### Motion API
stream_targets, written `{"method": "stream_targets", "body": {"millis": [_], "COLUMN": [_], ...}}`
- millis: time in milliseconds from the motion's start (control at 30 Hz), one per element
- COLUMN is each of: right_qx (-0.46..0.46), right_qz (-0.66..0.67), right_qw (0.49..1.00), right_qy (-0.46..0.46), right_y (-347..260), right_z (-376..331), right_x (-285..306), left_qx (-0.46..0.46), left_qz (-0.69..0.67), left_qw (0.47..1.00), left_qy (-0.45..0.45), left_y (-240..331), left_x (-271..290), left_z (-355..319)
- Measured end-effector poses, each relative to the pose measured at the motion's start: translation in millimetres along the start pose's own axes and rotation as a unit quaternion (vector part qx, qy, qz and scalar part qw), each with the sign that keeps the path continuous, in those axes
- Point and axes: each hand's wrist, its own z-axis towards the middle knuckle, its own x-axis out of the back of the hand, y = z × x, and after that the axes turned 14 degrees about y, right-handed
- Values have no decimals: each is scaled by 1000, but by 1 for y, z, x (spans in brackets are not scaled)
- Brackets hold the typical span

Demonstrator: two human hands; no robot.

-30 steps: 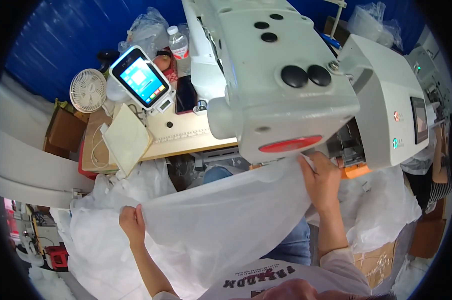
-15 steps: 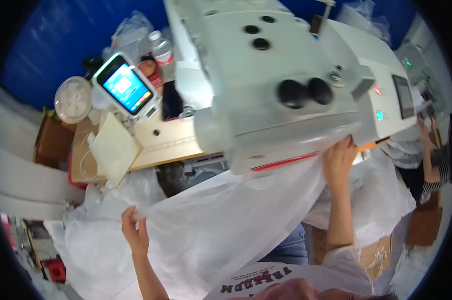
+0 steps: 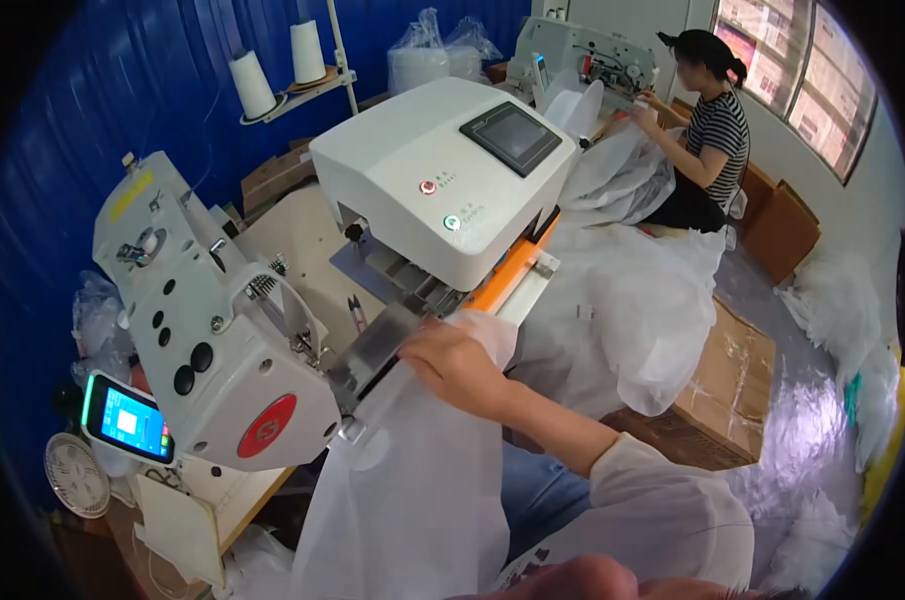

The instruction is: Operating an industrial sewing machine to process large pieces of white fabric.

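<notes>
My right hand is closed on the edge of a white sheer fabric, beside the metal plate of the machine. From there the fabric hangs down over my lap. Left of the hand stands a grey-white sewing machine head with a red oval on its end. Just above my fingers is a white boxy unit with a dark screen and two lit buttons. An orange strip runs out from under it, next to my hand. My left hand is out of view.
White fabric heaps lie to the right, by a cardboard box. A lit control panel and small fan stand at the left. Thread cones sit on a rack behind. Another person works at a machine beyond.
The view has swung to the right, bringing the boxy unit and the other person into full sight. My left hand, earlier raised by the fabric, has left the picture. My right hand stays at the fabric's edge.
</notes>
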Motion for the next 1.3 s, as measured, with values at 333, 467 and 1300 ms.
{"method": "stream_targets", "body": {"millis": [333,467,1300], "right_qx": [-261,-247,-178], "right_qz": [-14,103,-250], "right_qw": [925,938,950], "right_qy": [-275,-219,-55], "right_y": [-43,-19,19], "right_z": [10,-15,3], "right_x": [-58,-44,16], "left_qx": [43,62,7], "left_qz": [-53,-64,115], "left_qw": [997,996,987], "left_qy": [23,16,111], "left_y": [4,12,104], "left_x": [-37,-49,15], "left_z": [24,28,-66]}}
